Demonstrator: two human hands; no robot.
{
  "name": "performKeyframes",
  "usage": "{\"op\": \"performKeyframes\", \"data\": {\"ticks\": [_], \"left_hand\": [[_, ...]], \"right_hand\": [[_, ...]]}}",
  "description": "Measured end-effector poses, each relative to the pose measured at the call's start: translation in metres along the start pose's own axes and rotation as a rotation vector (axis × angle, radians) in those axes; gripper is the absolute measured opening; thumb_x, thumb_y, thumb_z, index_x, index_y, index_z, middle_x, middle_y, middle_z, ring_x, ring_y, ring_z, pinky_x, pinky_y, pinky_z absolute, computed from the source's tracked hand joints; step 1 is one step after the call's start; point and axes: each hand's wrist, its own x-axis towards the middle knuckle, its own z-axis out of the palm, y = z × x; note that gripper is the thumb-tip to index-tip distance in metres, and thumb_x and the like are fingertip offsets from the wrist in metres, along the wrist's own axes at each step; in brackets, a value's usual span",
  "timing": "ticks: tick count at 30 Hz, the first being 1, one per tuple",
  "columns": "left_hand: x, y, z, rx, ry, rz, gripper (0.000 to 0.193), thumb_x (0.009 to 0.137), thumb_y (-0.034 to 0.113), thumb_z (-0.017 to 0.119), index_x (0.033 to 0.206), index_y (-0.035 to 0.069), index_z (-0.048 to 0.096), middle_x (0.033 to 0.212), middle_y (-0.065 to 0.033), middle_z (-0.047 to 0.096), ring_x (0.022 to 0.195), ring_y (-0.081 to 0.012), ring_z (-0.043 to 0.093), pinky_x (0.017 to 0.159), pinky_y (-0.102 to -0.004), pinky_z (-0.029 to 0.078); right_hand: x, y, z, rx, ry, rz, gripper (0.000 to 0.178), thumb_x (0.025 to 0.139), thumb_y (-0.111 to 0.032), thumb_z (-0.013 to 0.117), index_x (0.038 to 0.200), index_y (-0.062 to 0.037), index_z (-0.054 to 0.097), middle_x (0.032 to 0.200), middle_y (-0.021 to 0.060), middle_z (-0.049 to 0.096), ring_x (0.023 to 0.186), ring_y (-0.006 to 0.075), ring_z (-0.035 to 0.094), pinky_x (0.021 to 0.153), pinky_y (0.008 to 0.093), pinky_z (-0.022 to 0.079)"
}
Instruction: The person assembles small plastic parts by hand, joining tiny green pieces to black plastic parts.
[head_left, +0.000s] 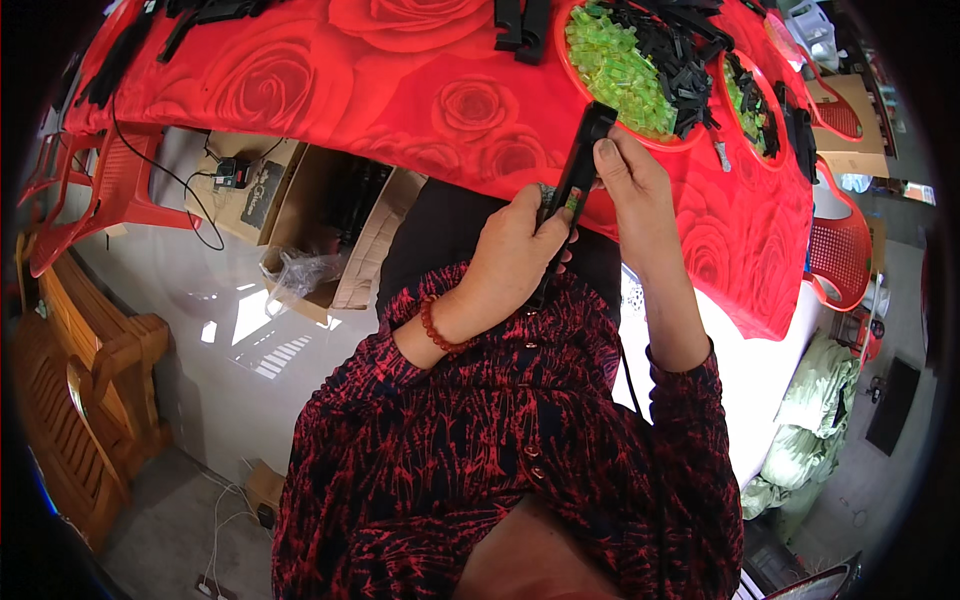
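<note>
At the far left, a brown slatted wooden bench [80, 415] stands on the grey floor, below a red plastic chair with a perforated back [125, 195]. Next comes an open brown cardboard box [380, 240], partly under the table, a crumpled clear plastic bag [305, 268] at its near edge. Above spreads a red rose-patterned tablecloth [385, 115]. In front of its edge, the left hand [505, 250] wraps firmly around a long, narrow black plastic bar [582, 155], which slants over the lap and is partly covered by the fingers. The right hand [637, 185] has thumb and fingers drawn close together at the bar's upper part; whether they pinch anything is hidden. Just beyond the bar's upper end, a large round red tray [672, 146] carries clear yellow-green pieces [615, 75] and small black pieces [685, 90]. A smaller red tray [768, 162] sits right beside it.
</note>
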Motion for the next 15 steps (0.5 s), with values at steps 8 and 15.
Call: {"op": "performKeyframes", "data": {"ticks": [8,15], "left_hand": [[0.0026,0.0031,-0.0048,-0.188,-0.093,-0.115,0.019,0.102,0.016,0.054,0.109,-0.001,0.052,0.089,-0.0085,0.065,0.069,-0.0139,0.065,0.063,-0.0276,0.055],[0.0059,-0.0027,-0.0062,-0.128,-0.131,-0.044,0.016,0.102,0.013,0.054,0.108,-0.001,0.050,0.092,-0.0088,0.065,0.073,-0.0143,0.066,0.064,-0.0285,0.056]], "right_hand": [[0.0001,0.0067,-0.0019,0.050,-0.013,0.049,0.032,0.105,-0.026,0.053,0.119,0.0018,0.059,0.090,-0.0003,0.058,0.082,0.0087,0.053,0.078,0.0254,0.046],[-0.0011,0.0074,0.0034,-0.080,0.020,-0.015,0.030,0.104,-0.023,0.052,0.118,0.0024,0.057,0.086,0.0009,0.055,0.081,0.0097,0.049,0.076,0.0275,0.045]]}}
